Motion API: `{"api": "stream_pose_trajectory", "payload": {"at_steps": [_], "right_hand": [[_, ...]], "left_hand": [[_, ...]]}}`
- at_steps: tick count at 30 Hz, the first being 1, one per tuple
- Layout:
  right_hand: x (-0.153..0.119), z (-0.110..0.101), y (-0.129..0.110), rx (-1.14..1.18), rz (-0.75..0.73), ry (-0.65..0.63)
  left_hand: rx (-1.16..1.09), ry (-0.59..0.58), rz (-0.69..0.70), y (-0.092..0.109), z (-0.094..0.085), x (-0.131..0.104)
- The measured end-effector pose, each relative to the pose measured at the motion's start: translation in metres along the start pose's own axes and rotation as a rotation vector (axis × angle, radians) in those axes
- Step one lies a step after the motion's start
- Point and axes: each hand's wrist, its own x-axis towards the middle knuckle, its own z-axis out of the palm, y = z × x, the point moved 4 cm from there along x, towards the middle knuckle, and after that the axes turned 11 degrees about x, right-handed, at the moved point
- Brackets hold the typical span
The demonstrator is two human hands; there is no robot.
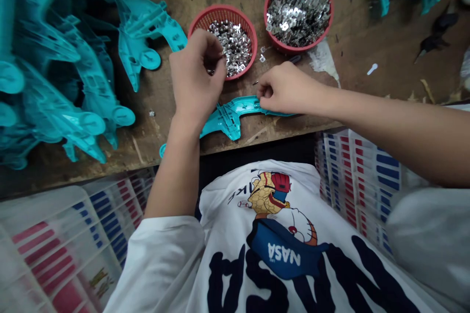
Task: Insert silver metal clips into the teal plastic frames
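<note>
**Turquoise piece placed at the near edge, under the right hand**

A long, branched turquoise plastic piece [229,120] is laid along the near edge of the worn wooden table [352,54], apparently so that both hands can reach it; its upper side is met by the right hand [288,88], whose fingers are curled in, though whether anything is pinched cannot be told. The left hand [194,78] is held half-curled over the side of a red perforated plastic basket [220,8] of small shiny metal parts [237,46], probably kept close for short reaches; its fingertips are partly hidden, so any grip cannot be told. The piece lies just below and between the hands, partly behind the left forearm.
</note>
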Motion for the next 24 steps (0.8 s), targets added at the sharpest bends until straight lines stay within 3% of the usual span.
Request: {"api": "stream_pose_trajectory", "payload": {"at_steps": [5, 10, 18, 24], "right_hand": [[-0.006, 0.003, -0.012, -0.133, -0.044, -0.038], [-0.009, 0.009, -0.015, -0.235, -0.087, -0.079], [-0.007, 0.001, -0.011, -0.209, -0.124, -0.12], [-0.016, -0.042, -0.023, -0.001, -0.245, 0.156]], "left_hand": [[-0.078, -0.052, -0.06, -0.016, 0.0, 0.003], [-0.216, 0.046, -0.019, -0.028, 0.0, 0.005], [-0.296, 0.113, 0.029, 0.007, -0.006, -0.003], [-0.425, 0.05, -0.064, 0.034, -0.007, -0.021]]}}
